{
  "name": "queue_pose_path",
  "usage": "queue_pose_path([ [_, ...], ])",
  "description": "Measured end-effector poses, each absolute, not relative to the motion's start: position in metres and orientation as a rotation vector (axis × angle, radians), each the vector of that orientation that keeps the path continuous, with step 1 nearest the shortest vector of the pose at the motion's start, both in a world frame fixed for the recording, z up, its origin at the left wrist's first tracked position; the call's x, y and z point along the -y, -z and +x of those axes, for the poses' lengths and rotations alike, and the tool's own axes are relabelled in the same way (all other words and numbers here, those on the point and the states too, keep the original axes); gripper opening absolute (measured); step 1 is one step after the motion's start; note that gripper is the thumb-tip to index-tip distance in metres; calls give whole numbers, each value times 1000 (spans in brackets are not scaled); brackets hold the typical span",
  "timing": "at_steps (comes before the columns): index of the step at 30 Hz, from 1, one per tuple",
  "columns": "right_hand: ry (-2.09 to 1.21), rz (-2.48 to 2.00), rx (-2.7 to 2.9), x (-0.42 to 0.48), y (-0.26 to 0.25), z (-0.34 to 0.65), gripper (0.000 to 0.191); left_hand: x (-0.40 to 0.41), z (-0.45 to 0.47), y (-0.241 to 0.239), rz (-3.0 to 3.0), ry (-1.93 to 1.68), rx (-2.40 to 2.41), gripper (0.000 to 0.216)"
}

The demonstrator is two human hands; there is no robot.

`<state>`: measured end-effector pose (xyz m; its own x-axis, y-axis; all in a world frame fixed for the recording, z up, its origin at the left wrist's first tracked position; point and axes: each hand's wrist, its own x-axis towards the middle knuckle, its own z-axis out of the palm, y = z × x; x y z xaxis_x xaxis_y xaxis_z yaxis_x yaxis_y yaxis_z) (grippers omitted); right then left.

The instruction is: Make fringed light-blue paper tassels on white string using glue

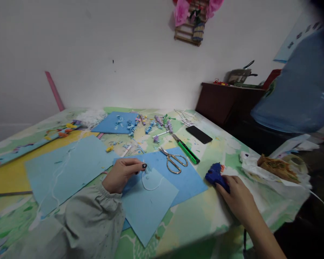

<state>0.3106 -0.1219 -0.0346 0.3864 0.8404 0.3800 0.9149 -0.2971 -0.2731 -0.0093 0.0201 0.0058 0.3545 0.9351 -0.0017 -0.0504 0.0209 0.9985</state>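
My left hand (121,175) is closed in a pinch over the light blue sheets, with a thin white string (151,189) at its fingertips. The string curls down onto a pale blue foam or paper sheet (150,212). A small light blue piece (148,170) is beside the fingertips; whether it is tied to the string I cannot tell. On the right, my right hand (234,194) is wrapped round a dark blue glue gun (215,174), low over the tablecloth. Gold-handled scissors (174,160) and a green utility knife (188,151) lie between the hands.
A black phone (199,134) lies behind the knife. Several small coloured paper figures (150,126) and scraps are at the back. Another pale blue sheet (67,165) is at left. A wrapped sandwich (278,169) sits at the right edge, near a dark cabinet (224,102).
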Motion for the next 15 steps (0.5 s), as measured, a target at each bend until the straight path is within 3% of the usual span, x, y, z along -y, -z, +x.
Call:
queue_pose_path([
  [4,-44,-1839,1321,132,20,283,32,-21,-9,-4,1314,-961,-921,13],
  [9,-971,-1217,914,128,17,215,42,-23,-9,0,1332,-966,-945,14],
  [15,-1175,-1028,838,113,22,176,42,-24,-10,2,1421,-943,-928,14],
])
